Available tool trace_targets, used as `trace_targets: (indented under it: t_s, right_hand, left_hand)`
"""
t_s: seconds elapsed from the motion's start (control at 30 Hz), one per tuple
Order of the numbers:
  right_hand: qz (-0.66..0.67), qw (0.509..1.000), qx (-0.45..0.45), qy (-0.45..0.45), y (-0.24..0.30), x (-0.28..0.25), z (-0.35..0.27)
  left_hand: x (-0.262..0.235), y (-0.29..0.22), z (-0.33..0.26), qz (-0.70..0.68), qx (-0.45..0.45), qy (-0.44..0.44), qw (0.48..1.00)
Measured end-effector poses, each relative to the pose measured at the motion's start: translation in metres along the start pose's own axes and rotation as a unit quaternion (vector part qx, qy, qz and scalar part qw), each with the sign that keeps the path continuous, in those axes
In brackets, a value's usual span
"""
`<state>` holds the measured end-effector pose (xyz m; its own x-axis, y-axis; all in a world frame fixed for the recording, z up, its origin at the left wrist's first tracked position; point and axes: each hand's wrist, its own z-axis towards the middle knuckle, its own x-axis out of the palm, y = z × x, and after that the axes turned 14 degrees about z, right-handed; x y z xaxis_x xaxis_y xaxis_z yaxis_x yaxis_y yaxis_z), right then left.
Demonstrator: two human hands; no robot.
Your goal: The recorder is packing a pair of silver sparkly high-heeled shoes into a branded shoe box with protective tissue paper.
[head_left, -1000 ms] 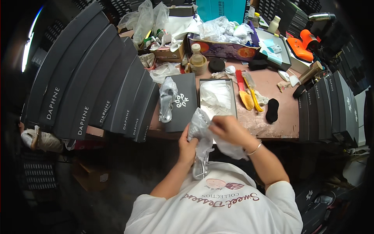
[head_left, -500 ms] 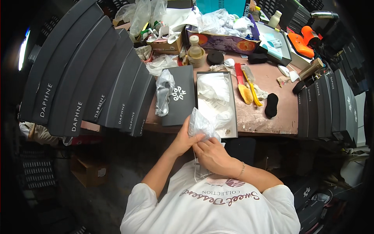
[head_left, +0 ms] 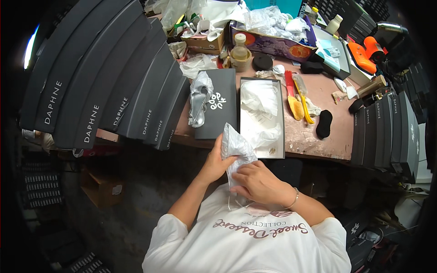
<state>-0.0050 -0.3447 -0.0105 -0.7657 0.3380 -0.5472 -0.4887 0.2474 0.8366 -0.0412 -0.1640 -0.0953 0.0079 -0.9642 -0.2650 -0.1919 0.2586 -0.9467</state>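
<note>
Wrapping step, it seems. White wrap [head_left: 237, 144] is up off the table [head_left: 334, 143], near open shoebox [head_left: 282, 123]. Left hand [head_left: 215, 164] clamps it; right hand's [head_left: 260, 183] fingers curl against it, pinch unclear. Next tuck calls for steady left hold.

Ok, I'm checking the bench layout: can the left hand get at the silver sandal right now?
Probably yes: the sandal lies atop the dark lid, just beyond the left hand, with nothing evident between. That hand holds the white bundle, though, so likely needs freeing first.
</note>
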Motion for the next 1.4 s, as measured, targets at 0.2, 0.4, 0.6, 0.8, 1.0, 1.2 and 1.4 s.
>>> trace_targets:
  t_s: [0.2, 0.4, 0.6, 0.8, 1.0, 1.2, 1.4]
  right_hand:
    - [-0.132, 0.978, 0.053, -0.151, -0.009, 0.007, 0.003]
    - [-0.149, 0.966, 0.129, -0.17, -0.048, 0.008, 0.032]
    - [-0.01, 0.978, 0.15, -0.146, -0.052, 0.014, 0.037]
    - [0.02, 0.984, 0.077, -0.159, -0.04, -0.001, 0.022]
    - [-0.065, 0.975, 0.115, -0.176, -0.053, 0.014, 0.05]
    - [0.057, 0.993, 0.063, -0.086, -0.008, -0.002, 0.02]
    - [0.023, 0.972, 0.066, -0.223, -0.033, -0.002, -0.013]
  left_hand:
    - [0.001, -0.011, -0.002, 0.078, 0.012, -0.047, 0.996]
    - [0.0, -0.016, -0.004, 0.085, 0.027, -0.02, 0.996]
    - [0.0, 0.01, -0.008, 0.012, 0.003, -0.017, 1.0]
    - [-0.001, -0.008, -0.007, -0.036, 0.002, 0.004, 0.999]
    - [-0.005, -0.005, -0.01, 0.024, -0.004, -0.041, 0.999]
    - [-0.016, -0.004, -0.006, -0.143, -0.008, -0.225, 0.964]
    - [-0.009, -0.085, 0.02, 0.109, 0.117, -0.151, 0.976]
